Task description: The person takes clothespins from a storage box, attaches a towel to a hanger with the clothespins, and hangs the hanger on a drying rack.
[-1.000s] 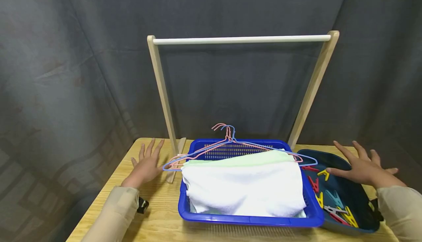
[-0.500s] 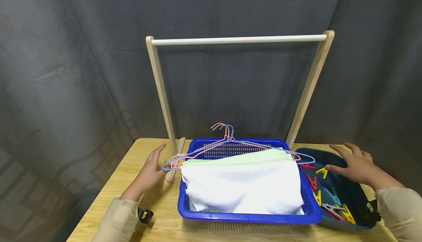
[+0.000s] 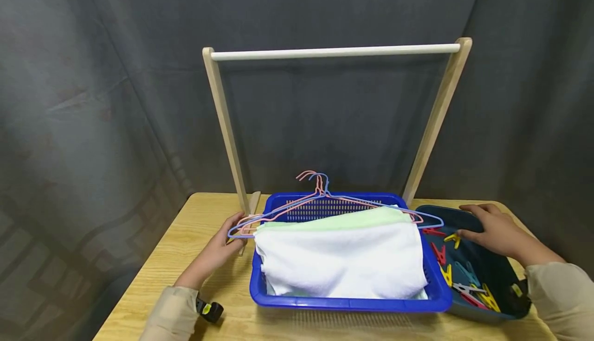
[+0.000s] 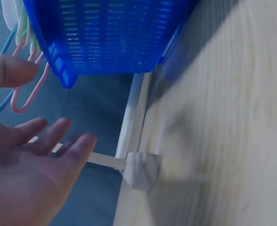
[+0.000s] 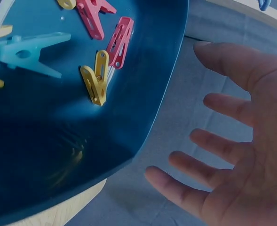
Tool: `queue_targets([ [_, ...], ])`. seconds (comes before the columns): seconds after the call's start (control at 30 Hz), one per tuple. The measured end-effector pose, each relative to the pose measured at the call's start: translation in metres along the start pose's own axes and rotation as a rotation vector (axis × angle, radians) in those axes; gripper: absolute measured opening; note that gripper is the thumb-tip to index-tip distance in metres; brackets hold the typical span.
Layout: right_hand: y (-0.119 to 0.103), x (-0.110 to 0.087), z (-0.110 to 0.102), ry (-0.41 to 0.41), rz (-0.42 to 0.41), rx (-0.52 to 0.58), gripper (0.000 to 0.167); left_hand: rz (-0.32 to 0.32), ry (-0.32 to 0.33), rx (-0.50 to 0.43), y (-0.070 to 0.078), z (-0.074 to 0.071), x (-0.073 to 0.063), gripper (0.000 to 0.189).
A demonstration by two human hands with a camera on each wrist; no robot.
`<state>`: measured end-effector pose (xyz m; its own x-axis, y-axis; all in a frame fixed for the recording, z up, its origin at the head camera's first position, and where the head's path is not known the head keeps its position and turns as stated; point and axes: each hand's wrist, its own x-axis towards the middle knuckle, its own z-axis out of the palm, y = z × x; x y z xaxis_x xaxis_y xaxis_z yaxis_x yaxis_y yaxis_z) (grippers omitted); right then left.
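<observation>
My left hand (image 3: 220, 248) is at the left ends of several thin hangers, one blue (image 3: 429, 221) and the others pink (image 3: 297, 208). In the left wrist view its thumb stands apart from the fingers (image 4: 58, 136), with the pink hanger end (image 4: 32, 96) near the thumb and not gripped. The hangers lie across a blue basket (image 3: 348, 304) holding a folded white towel (image 3: 343, 258) and a pale green cloth (image 3: 366, 219). My right hand (image 3: 498, 232) hovers over the far part of a dark teal tub (image 5: 143, 108), fingers spread, holding nothing.
Red, yellow, teal and grey clothespins lie in the tub, such as a yellow clothespin (image 5: 97, 80). Behind the basket stands a wooden rack (image 3: 223, 124) with a white rail (image 3: 334, 52). The wooden table (image 3: 153, 274) ends at a grey curtain (image 3: 334, 124).
My left hand has moved right to the hanger ends. The right hand has drawn slightly left over the tub, its fingers less spread in the head view. Basket and hangers have stayed put.
</observation>
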<state>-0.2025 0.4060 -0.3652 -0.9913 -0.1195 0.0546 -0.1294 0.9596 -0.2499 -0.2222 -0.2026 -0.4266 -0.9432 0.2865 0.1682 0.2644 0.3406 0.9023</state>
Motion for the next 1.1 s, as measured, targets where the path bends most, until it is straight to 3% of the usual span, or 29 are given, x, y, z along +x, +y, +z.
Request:
queue_targets([
  [0.23,-0.005,0.005,0.000,-0.008,-0.022,-0.011,0.065,-0.040,-0.164,-0.233,-0.005,0.005,-0.003,0.065],
  [0.33,-0.007,0.008,0.000,-0.028,-0.034,-0.014,0.063,0.004,-0.256,-0.326,-0.007,0.008,-0.004,0.066],
  [0.43,-0.010,0.011,0.001,-0.047,-0.045,-0.001,0.060,0.088,-0.314,-0.420,-0.009,0.012,-0.002,0.062],
  [0.57,-0.013,0.016,0.004,-0.072,-0.059,0.021,0.053,0.101,-0.268,-0.532,-0.008,0.020,-0.002,0.063],
  [0.8,-0.012,0.026,0.009,-0.154,-0.065,0.051,0.046,0.000,-0.111,-0.589,0.000,0.038,-0.003,0.062],
  [0.93,-0.008,0.031,0.012,-0.179,-0.041,0.057,0.044,-0.073,-0.066,-0.622,-0.001,0.044,-0.002,0.054],
  [1.1,-0.005,0.035,0.018,-0.177,-0.014,0.065,0.041,-0.118,-0.028,-0.663,0.002,0.051,-0.003,0.037],
])
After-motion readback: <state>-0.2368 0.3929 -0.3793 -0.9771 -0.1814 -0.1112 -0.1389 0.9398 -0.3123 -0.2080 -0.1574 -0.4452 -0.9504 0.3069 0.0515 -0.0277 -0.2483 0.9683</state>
